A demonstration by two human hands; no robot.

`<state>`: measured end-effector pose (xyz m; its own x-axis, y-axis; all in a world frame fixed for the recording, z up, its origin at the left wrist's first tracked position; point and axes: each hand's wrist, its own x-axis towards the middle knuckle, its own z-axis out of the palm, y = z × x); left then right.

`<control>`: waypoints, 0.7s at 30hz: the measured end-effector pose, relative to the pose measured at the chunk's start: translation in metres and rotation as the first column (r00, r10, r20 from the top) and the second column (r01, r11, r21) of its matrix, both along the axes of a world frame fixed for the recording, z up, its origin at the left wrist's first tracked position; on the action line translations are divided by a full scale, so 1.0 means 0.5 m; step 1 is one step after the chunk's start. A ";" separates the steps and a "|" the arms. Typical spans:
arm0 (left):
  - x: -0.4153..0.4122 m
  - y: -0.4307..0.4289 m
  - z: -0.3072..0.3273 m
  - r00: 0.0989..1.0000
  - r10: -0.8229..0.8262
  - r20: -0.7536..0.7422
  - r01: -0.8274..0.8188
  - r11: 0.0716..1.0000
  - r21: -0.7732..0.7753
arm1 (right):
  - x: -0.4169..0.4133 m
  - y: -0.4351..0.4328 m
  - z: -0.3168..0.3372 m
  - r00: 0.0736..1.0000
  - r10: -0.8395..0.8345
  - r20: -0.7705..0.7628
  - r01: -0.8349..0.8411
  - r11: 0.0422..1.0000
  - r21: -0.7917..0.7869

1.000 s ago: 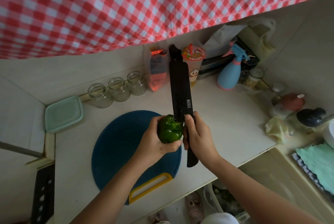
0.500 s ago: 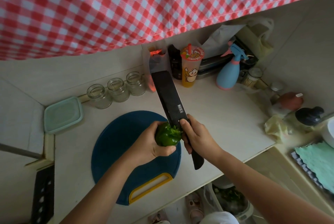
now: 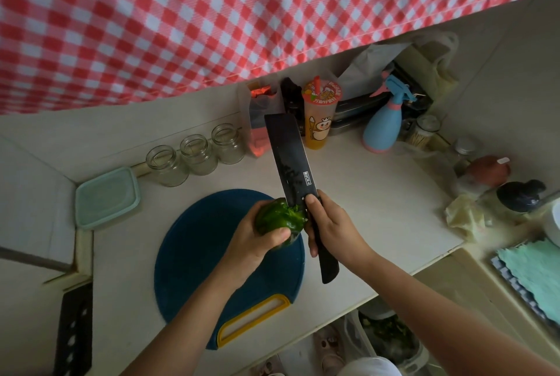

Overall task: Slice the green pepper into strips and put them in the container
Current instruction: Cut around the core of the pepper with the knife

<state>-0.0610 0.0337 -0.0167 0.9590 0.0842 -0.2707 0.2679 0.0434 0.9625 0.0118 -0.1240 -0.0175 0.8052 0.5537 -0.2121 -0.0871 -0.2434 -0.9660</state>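
Note:
A whole green pepper point(image 3: 277, 218) is held at the right edge of a round blue cutting board point(image 3: 200, 257). My left hand point(image 3: 257, 239) grips it from the left and below, thumb across its front. My right hand point(image 3: 331, 230) grips the black handle of a large black knife point(image 3: 291, 160), index finger laid up on the blade. The heel of the blade touches the pepper's top right, where pale green flesh shows. A pale green lidded container point(image 3: 106, 198) sits at the back left of the counter.
Three empty glass jars point(image 3: 197, 154) line the back wall. A printed drink cup point(image 3: 321, 116), a blue spray bottle point(image 3: 383, 125), small jars and a crumpled cloth point(image 3: 463, 218) crowd the right. A red checked cloth point(image 3: 212, 17) hangs overhead. The counter edge runs just behind my wrists.
The knife blade swung from upright to leaning left and came down onto the pepper's top. My left hand turned the pepper slightly, staying over the board's right edge.

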 end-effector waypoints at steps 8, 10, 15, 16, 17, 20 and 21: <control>0.011 0.011 -0.009 0.995 -0.076 -0.071 0.069 0.993 -0.099 | -0.004 -0.002 0.001 1.000 -0.009 -0.017 0.009 1.000 -0.019; 0.013 0.015 -0.011 0.992 -0.098 -0.081 0.084 0.985 -0.153 | -0.004 -0.003 0.004 1.000 0.004 -0.017 -0.004 1.000 -0.022; 0.021 0.022 -0.002 0.982 -0.165 -0.088 0.135 0.951 -0.277 | 0.000 -0.004 0.011 0.999 0.045 0.001 -0.045 0.999 -0.018; 0.021 0.023 0.001 0.980 -0.182 -0.085 0.149 0.942 -0.302 | 0.000 -0.004 0.013 0.998 0.058 0.003 -0.058 0.998 -0.021; 0.022 0.026 0.002 0.976 -0.202 -0.082 0.166 0.932 -0.322 | 0.001 -0.004 0.014 0.997 0.071 0.006 -0.071 0.997 -0.022; 0.023 0.033 0.002 0.968 -0.225 -0.109 0.166 0.906 -0.389 | -0.001 -0.001 0.017 0.996 0.086 0.019 -0.085 0.996 -0.010; 0.024 0.035 0.000 0.969 -0.214 -0.124 0.147 0.900 -0.410 | -0.001 0.001 0.015 0.997 0.076 0.021 -0.076 0.997 -0.001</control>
<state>-0.0490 0.0514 -0.0167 0.8877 -0.2321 -0.3977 0.4575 0.3463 0.8190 0.0111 -0.1237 -0.0100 0.7649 0.6136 -0.1959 -0.0484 -0.2485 -0.9674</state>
